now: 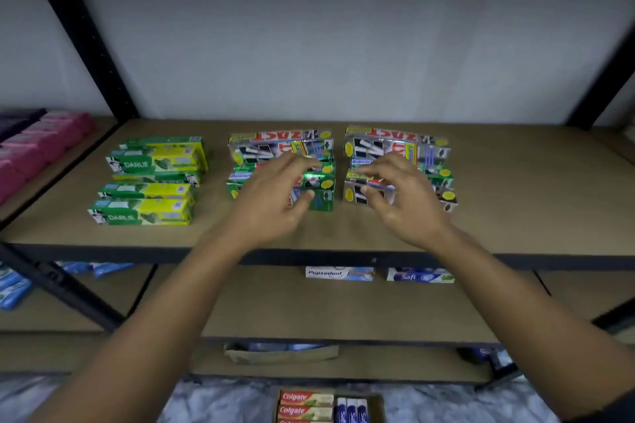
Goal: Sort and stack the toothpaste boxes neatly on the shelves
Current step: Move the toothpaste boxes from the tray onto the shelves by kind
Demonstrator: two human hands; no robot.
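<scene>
a pale grey wall (343,27) stands flat and matt behind a rack of black metal uprights (79,27), punched with small holes. the top shelf (515,203) is a board of brown pressed fibre, dull and faintly speckled, edged in front by a black rail. at centre left of the frame the darlie boxes (154,178), long green-and-yellow cartons, lie in two low stacks, one behind the other. at the middle lie the middle zact boxes (281,148), glossy silver and green card, and just right of them the right zact boxes (395,144), of the same shiny print, each group in rows from back to front. the left hand (275,192) arches over the front of the middle group, fingers on top and thumb pressed to the near face of a green-ended box, pinching it. the right hand (405,199) curls over the front of the right group, thumb and fingers closed on a silver box there; the blur hides finer detail. at the left edge soft pink packs (41,144) sit on a neighbouring shelf. on the lower shelf (275,306), of the same brown board, a white pepsodent box (338,273) and a blue-and-white soft box (419,275) lie side by side. at bottom centre an open carton holds red colgate boxes (305,403) on a marbled grey floor (223,402).
</scene>
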